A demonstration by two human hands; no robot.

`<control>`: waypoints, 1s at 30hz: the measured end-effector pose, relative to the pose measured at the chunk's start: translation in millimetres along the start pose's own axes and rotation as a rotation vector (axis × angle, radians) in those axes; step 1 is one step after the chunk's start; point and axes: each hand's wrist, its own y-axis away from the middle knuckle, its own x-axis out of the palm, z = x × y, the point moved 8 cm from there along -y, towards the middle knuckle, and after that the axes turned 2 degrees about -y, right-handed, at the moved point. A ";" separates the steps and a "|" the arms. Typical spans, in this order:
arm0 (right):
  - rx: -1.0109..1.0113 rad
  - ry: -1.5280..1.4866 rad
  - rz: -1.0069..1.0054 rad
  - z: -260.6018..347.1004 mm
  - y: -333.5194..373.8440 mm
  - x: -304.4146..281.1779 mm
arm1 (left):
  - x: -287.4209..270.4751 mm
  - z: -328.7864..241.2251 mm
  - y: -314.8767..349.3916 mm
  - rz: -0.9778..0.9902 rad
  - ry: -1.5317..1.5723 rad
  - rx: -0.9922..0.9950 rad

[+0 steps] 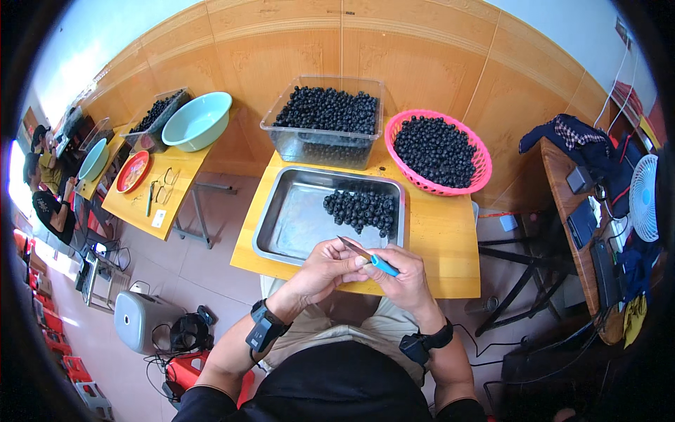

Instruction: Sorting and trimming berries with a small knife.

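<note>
In front of my lap, my right hand [406, 278] grips a small knife [384, 265] by its blue handle, with the blade pointing up and to the left. Close against it, my left hand [323, 271] has its fingers pinched together near the blade; what they hold is hidden. Just beyond both hands lies a shallow metal tray [281, 235], with a heap of dark round berries [361, 209] in its right half. A clear plastic bin [320, 146] full of such berries stands behind the tray. To the right of the bin, a pink basket [482, 162] holds more.
On the left, another wooden table [137, 211] carries a light-blue basin [197, 123], a red dish [133, 171] and glasses [166, 184]. Two people are farther left. A grey box-shaped device [144, 322] stands on the floor. To the right, a cluttered desk [562, 190] sits beside a fan [643, 197].
</note>
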 end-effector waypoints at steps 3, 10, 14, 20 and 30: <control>-0.023 0.045 -0.075 -0.5 -6.4 -12.4 | -2.1 1.0 -0.6 -0.071 -0.071 0.001; 0.027 0.376 -0.453 -46.7 -70.4 -98.9 | -9.6 8.2 0.3 -0.121 -0.357 0.058; 0.012 0.521 -0.513 -80.1 -95.0 -134.1 | -10.1 17.1 -5.5 -0.074 -0.407 0.094; 0.215 0.441 -0.398 -82.9 -60.3 -109.7 | -18.0 20.1 4.2 -0.094 -0.491 0.107; 0.352 0.733 -0.366 -101.5 16.5 -94.0 | -16.3 24.1 4.9 -0.108 -0.707 0.155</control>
